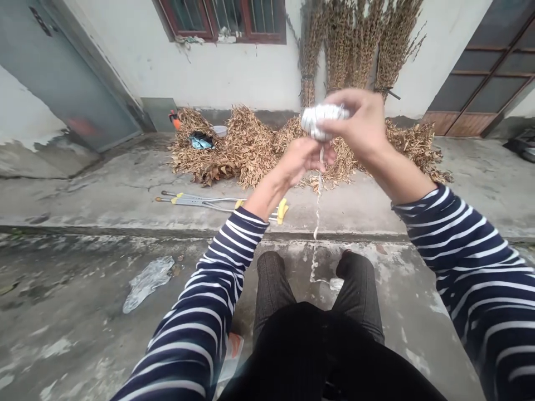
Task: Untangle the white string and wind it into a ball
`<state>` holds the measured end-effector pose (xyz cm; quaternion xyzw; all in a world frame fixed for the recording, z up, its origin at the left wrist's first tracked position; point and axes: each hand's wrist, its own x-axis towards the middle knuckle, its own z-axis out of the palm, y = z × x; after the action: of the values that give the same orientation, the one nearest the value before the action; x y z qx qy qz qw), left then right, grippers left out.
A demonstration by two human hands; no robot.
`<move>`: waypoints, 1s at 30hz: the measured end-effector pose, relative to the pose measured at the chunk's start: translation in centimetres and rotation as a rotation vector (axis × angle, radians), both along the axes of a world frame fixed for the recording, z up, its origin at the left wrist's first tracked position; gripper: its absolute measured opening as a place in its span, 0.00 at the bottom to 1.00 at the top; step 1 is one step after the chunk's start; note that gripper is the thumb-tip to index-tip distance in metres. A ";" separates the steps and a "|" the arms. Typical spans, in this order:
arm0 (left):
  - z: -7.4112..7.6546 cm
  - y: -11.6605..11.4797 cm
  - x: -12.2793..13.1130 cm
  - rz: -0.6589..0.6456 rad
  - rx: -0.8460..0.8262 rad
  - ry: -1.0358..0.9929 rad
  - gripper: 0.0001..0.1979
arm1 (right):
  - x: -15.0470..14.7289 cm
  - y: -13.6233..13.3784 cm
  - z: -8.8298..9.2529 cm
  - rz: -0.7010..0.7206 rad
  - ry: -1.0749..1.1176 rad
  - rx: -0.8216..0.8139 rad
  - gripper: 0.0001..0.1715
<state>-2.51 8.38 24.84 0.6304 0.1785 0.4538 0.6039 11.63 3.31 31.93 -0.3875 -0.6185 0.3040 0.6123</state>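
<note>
White cord ball (pixel 321 120) gripped in right hand (pixel 361 131), raised above the knees, cord strand (pixel 317 211) hanging below the ball, pinched by left hand (pixel 303 159) just under the ball, crutches (pixel 217 203) on concrete left of the strand, dried stalks (pixel 251 145) behind the ball.

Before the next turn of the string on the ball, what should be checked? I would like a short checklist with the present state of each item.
1. Right hand grips the white ball of string firmly: ok, the fingers wrap around it.
2. Left hand holds the string just below the ball: ok, it is pinched there.
3. String between the two hands is taut: cannot tell, the stretch is too short to judge.
4. String hangs free to the ground: ok, it drops between the knees without catching.
5. Loose end on the ground is free of knots: cannot tell, too small.
6. Crutches and plastic bag lie away from the string: ok.
</note>
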 end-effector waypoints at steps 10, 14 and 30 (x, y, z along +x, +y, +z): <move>-8.8 -0.1 2.5 -0.129 -0.304 -0.049 0.12 | 2.7 2.0 -7.4 -0.020 0.318 -0.378 0.11; -11.2 -0.2 2.2 -0.195 -0.356 -0.029 0.15 | 4.4 1.6 -8.9 -0.040 0.429 -0.463 0.09; -20.0 -1.9 -0.4 -0.202 -0.528 0.236 0.24 | 6.7 0.5 -12.1 -0.046 0.395 -0.457 0.15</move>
<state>-2.93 6.49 4.83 0.5147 0.2956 0.2531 0.7640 18.29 3.82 19.81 -0.4626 -0.3938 0.4908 0.6245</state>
